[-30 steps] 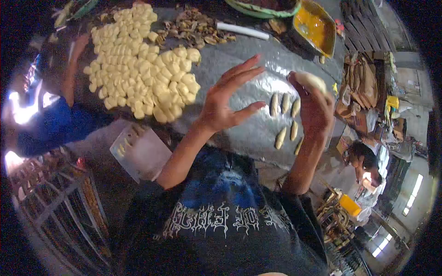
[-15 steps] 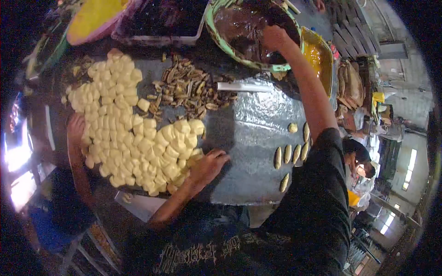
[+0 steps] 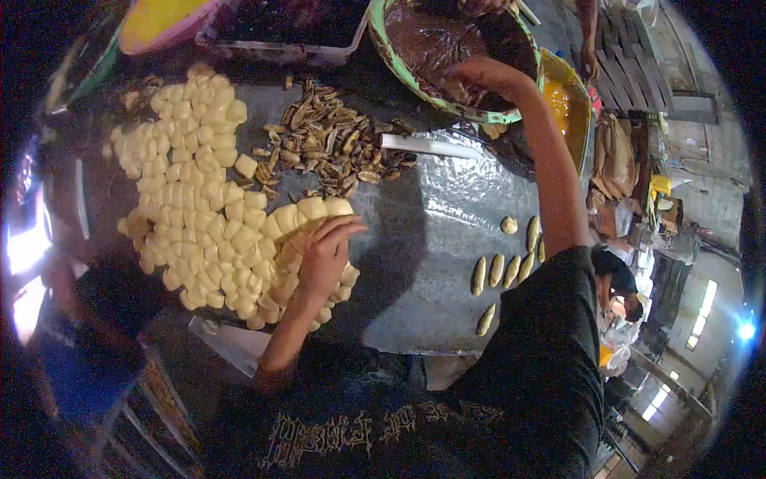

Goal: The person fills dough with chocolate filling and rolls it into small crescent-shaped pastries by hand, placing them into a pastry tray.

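Observation:
My left hand (image 3: 325, 254) rests over the right edge of a big spread of pale yellow dough pieces (image 3: 195, 191), fingers stretched out to the right. Whether a piece lies under the palm is hidden. My right hand (image 3: 483, 73) reaches into a green-rimmed tub (image 3: 383, 49) of brown paste (image 3: 435, 40). Its fingers are drawn together and dip into the paste near the tub's close side. Several finger-shaped dough rolls (image 3: 496, 271) and one round dough piece (image 3: 509, 225) lie on the dark table at the right.
Brown strips (image 3: 323, 136) are heaped beyond the dough, beside a white bar (image 3: 427, 146). A yellow-liquid container (image 3: 565, 100) adjoins the tub. A dark tray (image 3: 279, 52) stands at the back. Another person's hand (image 3: 483, 6) is at the tub's far rim; another person's arm (image 3: 589, 36) hangs nearby.
My left hand has moved up and left from the table onto the dough. My right hand has shifted toward the tub's near side. The other person's hand at the left has left the dough.

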The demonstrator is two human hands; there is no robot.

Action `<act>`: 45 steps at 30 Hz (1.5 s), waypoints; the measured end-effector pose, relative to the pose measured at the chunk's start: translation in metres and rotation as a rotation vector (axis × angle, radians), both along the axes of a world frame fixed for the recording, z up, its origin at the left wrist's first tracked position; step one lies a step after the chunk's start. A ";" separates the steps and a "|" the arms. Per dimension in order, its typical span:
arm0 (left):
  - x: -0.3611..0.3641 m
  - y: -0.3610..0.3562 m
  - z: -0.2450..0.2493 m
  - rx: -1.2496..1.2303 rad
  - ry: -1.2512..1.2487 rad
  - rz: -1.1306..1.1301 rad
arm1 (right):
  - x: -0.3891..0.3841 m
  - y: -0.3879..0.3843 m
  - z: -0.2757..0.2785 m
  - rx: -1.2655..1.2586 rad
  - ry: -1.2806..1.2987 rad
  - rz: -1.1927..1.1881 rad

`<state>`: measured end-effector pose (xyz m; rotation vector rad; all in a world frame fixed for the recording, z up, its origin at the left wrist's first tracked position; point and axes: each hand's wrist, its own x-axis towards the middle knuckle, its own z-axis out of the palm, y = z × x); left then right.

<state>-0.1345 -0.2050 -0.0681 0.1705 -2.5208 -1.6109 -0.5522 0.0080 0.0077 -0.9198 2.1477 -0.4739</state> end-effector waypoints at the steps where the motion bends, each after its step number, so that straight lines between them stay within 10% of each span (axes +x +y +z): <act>1: 0.005 0.005 0.000 -0.031 0.004 0.018 | 0.007 0.005 0.007 -0.195 -0.009 -0.032; 5: 0.007 0.035 0.012 0.013 -0.027 0.256 | 0.026 0.030 0.019 -0.838 -1.117 -0.484; 6: 0.004 0.042 0.015 0.098 -0.081 0.267 | 0.060 0.031 0.026 -1.018 -0.806 -0.851; 10: -0.016 0.068 0.005 0.288 -0.120 0.271 | 0.154 0.068 0.053 -1.334 -1.461 -0.758; 14: -0.014 0.105 -0.023 -0.183 0.256 0.253 | 0.291 0.093 0.066 -1.622 -1.445 -0.741; 19: 0.062 0.181 0.105 1.064 -0.191 0.071 | 0.421 0.116 0.060 -1.543 -1.255 -0.741; 25: 0.114 0.188 0.141 1.119 -0.396 0.068 | 0.505 0.126 0.051 -1.068 -0.611 -0.767; 35: 0.118 0.159 0.137 1.541 -0.035 0.521 | 0.502 0.087 0.056 -0.844 -0.099 -0.605; 39: 0.110 0.121 0.162 1.890 0.208 0.261 | 0.482 0.057 0.050 -0.879 0.074 -0.497; 45: 0.082 0.085 0.119 1.844 0.335 0.192 | 0.431 -0.008 0.056 -1.327 -0.398 -0.623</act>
